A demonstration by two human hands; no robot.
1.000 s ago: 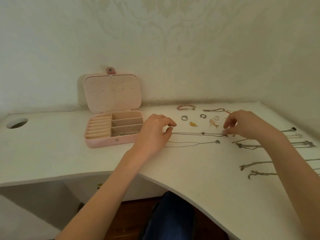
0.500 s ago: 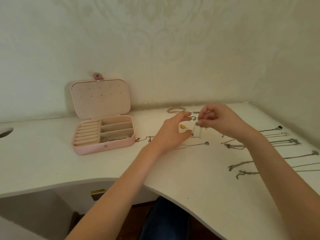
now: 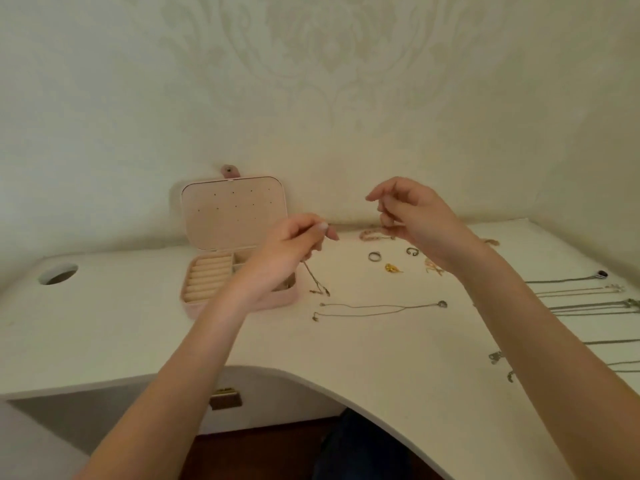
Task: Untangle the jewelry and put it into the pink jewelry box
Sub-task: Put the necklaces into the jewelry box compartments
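Observation:
The pink jewelry box (image 3: 233,216) stands open at the back of the white desk, lid upright, and my left forearm hides part of its tray. My left hand (image 3: 289,252) is raised in front of the box, pinching a thin necklace (image 3: 317,282) whose clasp ends dangle down to the desk. My right hand (image 3: 415,216) hovers higher to the right with fingers pinched; the chain between the two hands is too fine to see. Another thin necklace (image 3: 381,308) with a round pendant lies flat in front of the hands.
Two rings (image 3: 374,257), a gold charm (image 3: 393,268), a beaded bracelet (image 3: 372,234) and a small gold piece (image 3: 433,266) lie behind. Several long chains (image 3: 588,306) are laid out at the right. A cable hole (image 3: 58,273) sits at the far left. The desk's front edge curves inward.
Both hands lifted the thin necklace off the desk, came together, then rose and spread apart. Its ends now hang from my left hand. The other necklace stayed put.

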